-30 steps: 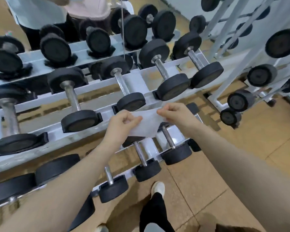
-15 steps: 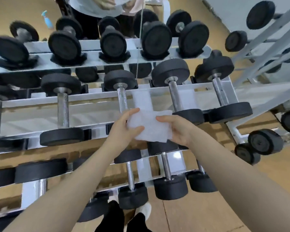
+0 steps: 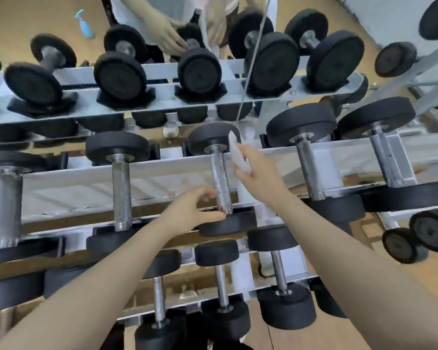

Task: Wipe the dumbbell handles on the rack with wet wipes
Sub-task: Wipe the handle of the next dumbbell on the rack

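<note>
- While 0.5 s ago both hands held the wet wipe stretched flat between them, it's now in the right hand only; left hand has let go.
- Wipe hangs bunched and edge-on, just beside the upper part of the handle of the mid-tier dumbbell on the rack, w/ no clear contact yet.
- Meaning: unfolding looks done and the wiping step looks about to start on this handle; no handle judged wiped yet from what shows.
- R hand: arm reaches up-fwd from lower right, wrist extended, thumb and fingers pinched shut on the wipe's lower part.
- L hand: arm comes from lower left, hand low by the handle's near end, just above the near weight head; fingers loosely curled and apart, holding nothing. Whether fingertips touch the bar, can't tell.
- Next prob needs the wipe wrapped round the bar; L hand seems placed to steady the dumbbell.
- Other handles on same tier sit bare to both sides.
</note>
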{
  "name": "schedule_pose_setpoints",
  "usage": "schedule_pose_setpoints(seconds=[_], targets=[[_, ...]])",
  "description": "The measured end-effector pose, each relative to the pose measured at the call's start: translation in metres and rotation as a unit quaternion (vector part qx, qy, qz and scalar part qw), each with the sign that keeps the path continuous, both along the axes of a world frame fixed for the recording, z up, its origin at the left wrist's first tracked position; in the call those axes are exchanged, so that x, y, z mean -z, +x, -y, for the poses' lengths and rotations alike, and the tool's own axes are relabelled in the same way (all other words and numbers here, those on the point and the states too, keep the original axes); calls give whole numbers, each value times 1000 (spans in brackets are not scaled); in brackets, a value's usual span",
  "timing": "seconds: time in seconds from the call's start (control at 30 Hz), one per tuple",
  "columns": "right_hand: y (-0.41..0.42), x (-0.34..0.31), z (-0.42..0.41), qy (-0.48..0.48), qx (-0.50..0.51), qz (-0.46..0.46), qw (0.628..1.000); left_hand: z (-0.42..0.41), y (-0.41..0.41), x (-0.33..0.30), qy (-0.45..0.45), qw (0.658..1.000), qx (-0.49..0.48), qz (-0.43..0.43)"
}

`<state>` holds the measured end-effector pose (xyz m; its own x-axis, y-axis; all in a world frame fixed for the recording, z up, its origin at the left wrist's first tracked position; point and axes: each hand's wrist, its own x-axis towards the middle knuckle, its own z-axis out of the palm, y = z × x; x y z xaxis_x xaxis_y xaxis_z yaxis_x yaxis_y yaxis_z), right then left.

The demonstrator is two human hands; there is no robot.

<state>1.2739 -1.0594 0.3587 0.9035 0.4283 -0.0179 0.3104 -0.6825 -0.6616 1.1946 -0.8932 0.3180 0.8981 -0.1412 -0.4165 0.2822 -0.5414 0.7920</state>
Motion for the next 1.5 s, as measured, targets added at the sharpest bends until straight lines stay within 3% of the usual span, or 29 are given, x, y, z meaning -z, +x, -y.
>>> schedule_pose_setpoints(seconds=[0.13,0.37,0.53,0.67,0.83,0.97,1.3,1.5], targets=[[12,27,-18,-90,-146,29,985,-5,-1,7,-51,998,21,17],[9,39,-9,-106,-218,-68,968,-7,-5,24,-53,998,5,21],[14,40,-19,-210,-242,24,947,-4,0,22,-53,996,-72,27],[31,42,-34,-229,-228,78,943,0,4,21,-61,991,-112,27],[25,42,-28,-205,-228,60,950,2,5,28,-55,988,-143,11],[11,39,-13,-226,-292,41,928,4,5,29,-72,985,-159,10],[37,39,-32,-247,-267,94,927,8,10,33,-74,980,-186,-3],[11,31,-12,-153,-280,-60,946,15,16,29,-100,973,-204,-49]])
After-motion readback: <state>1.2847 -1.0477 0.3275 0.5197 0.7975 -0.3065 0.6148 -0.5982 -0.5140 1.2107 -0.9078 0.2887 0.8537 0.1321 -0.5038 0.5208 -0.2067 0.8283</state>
